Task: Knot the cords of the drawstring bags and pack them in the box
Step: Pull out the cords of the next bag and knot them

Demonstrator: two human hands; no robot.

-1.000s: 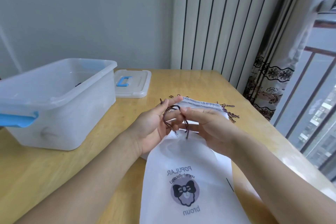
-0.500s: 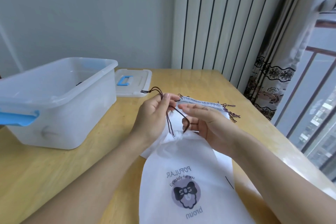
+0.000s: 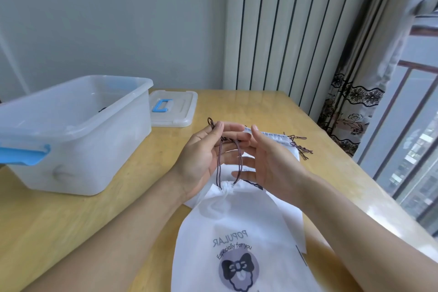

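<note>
Bag [image 3: 237, 227] printed "POPULAR, Especially for you", cinched neck; left hand [image 3: 201, 161] and right hand [image 3: 272, 163] pinching its cord [image 3: 219, 163]; box [image 3: 71, 130] beside.

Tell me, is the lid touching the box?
Cannot tell. In the head view the lid lies right behind the box, whose wall hides any gap.

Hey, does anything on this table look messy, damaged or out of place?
Nothing stands out. The box sits upright, its lid flat beside it. Both hands hold the cord above the bag; the frayed ends look like ordinary tassels.
</note>
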